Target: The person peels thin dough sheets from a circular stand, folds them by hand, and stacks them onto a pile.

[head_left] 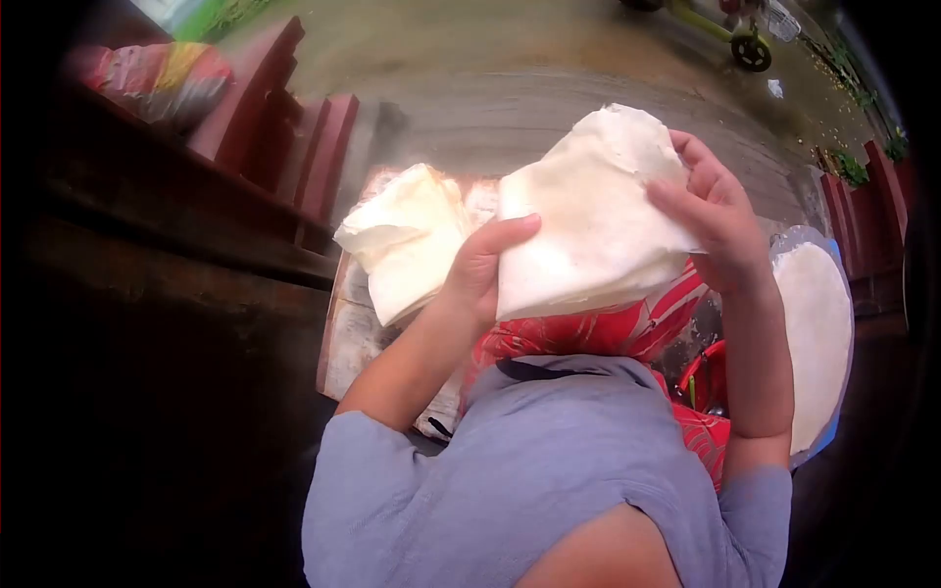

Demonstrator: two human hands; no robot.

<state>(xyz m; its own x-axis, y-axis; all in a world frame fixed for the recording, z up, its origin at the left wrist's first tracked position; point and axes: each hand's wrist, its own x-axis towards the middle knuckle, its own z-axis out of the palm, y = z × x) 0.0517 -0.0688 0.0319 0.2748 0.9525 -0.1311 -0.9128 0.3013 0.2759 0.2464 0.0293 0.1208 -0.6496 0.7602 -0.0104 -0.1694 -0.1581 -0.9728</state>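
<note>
Both hands hold a white, folded, sheet-like piece point(588, 225) up above my lap. My left hand point(480, 269) grips its left edge, thumb on top and the other fingers hidden beneath. At its right edge, my right hand point(716, 211) has thumb and fingers closed on it. Its upper end is uneven and creased. Another white folded piece point(417, 245) rests to the left on a pale, stained board point(353, 343), behind my left hand and forearm.
Right of my forearm is a large pale oval sheet point(812, 343) on a blue-edged surface. A red container point(711, 377) sits near my right knee. Dark red wooden rails point(255, 127) and a colourful bag point(162, 83) are at left; a wheeled object point(750, 51) stands beyond.
</note>
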